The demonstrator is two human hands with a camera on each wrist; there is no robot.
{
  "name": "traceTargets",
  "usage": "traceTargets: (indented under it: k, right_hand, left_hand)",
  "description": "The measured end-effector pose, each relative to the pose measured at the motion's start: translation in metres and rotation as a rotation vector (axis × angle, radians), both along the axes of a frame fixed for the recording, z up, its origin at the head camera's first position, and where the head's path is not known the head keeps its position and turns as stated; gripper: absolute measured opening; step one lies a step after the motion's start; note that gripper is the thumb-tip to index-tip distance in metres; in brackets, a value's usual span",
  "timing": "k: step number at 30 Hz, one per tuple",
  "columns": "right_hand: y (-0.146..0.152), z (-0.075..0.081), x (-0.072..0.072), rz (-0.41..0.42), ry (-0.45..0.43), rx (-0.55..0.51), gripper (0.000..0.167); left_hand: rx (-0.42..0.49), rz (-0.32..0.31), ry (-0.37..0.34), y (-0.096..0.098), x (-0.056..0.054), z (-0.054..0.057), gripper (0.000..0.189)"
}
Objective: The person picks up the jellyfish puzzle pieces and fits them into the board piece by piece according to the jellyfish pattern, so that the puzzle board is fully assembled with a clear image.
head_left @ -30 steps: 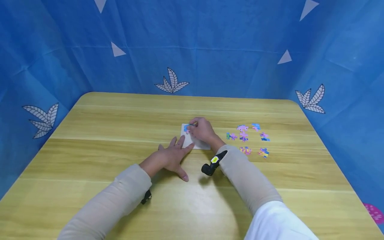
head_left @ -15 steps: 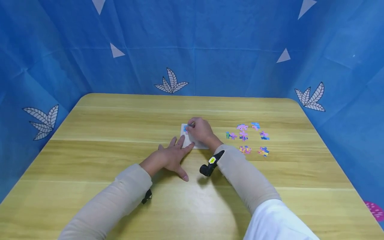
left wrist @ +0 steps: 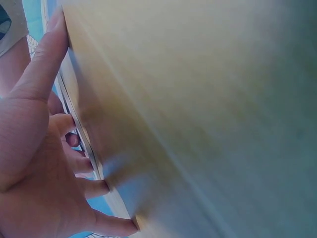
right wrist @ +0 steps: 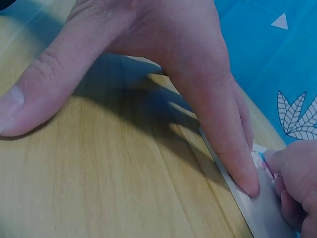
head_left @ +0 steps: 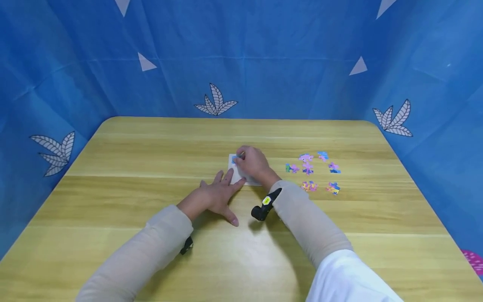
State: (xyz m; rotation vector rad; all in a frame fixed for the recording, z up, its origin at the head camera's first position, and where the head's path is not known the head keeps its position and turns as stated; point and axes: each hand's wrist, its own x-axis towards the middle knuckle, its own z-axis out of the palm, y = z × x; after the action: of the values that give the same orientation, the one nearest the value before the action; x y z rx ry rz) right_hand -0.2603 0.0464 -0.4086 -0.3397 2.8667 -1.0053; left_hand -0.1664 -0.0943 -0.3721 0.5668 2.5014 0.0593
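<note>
A small white puzzle board (head_left: pixel 237 175) lies at the middle of the table, partly covered by both hands. My left hand (head_left: pixel 218 197) is spread flat, its fingertips on the board's near left edge and its thumb on the wood. My right hand (head_left: pixel 253 162) is curled over the board's far left part, thumb and index finger pinching a jigsaw piece (right wrist: pixel 261 156) that is mostly hidden by the fingers. Blue and pink print shows beside those fingertips. In the left wrist view, my left hand (left wrist: pixel 44 163) rests with fingertips down on the tabletop side.
Several loose jigsaw pieces lie right of the board, among them a pink one with eyes (head_left: pixel 306 157), a blue-pink one (head_left: pixel 322 155) and a yellow-blue one (head_left: pixel 333 188). The wooden table (head_left: pixel 151 147) ends at a blue cloth backdrop (head_left: pixel 264 63).
My right hand has shifted slightly left over the board's printed corner, covering more of it. My left hand stays in place, and the loose pieces lie as before.
</note>
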Motion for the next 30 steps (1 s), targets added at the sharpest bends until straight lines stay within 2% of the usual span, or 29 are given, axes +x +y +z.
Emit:
traceTargets:
  k: [12,18,24,30]
  right_hand:
    - [0.002,0.000,-0.001,0.022,0.004,0.022,0.027]
    - [0.012,0.011,-0.002,0.030,-0.054,-0.053,0.034]
    - [0.063,0.032,-0.004,0.028,-0.056,-0.018,0.039]
    - [0.130,0.039,-0.001,0.013,-0.105,0.131,0.045]
  left_hand:
    - [-0.003,0.002,-0.005,0.002,0.000,0.002,0.122]
    - [-0.002,0.006,-0.012,0.002,-0.003,0.004,0.122]
    - [0.014,0.019,-0.013,0.001,-0.002,0.004,0.122]
    - [0.030,0.004,-0.007,0.002,0.002,0.005,0.121]
